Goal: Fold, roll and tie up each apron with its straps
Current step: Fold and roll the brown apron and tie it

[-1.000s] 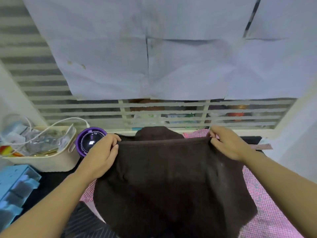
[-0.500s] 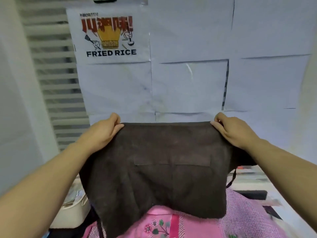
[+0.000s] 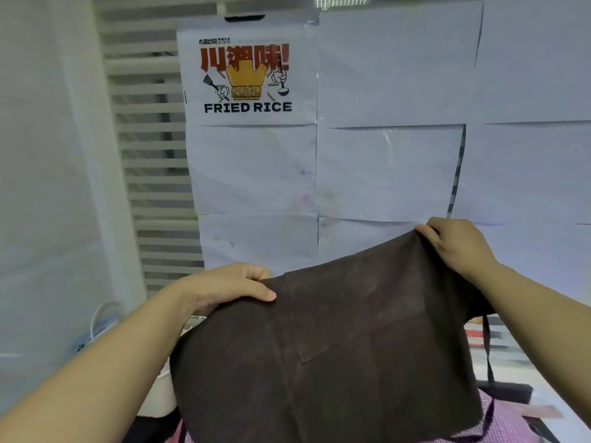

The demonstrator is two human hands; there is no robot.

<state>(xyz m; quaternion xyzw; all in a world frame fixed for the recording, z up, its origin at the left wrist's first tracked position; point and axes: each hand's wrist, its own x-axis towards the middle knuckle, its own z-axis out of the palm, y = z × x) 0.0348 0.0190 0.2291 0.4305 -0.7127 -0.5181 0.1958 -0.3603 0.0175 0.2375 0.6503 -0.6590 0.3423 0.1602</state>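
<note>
- The brown apron (image 3: 351,340) hangs in the air before the person, over a pink checked cloth (image 3: 511,425), possibly another apron.
- Half a second ago its top edge was level. Now it slopes up to the right.
- The left hand (image 3: 230,289) has dropped, thumb clamped over its corner. The right hand (image 3: 457,247) pinches the higher corner.
- I judge it is being straightened before a first fold.
- Its long axis follows the held edge; a strap (image 3: 487,346) dangles on the right.

Brown apron (image 3: 351,346): dark, raised lower centre, top edge tilted, right corner higher.
Strap (image 3: 488,346): thin, dangling right.
Pink checked apron (image 3: 518,426): lower right, underneath.
</note>
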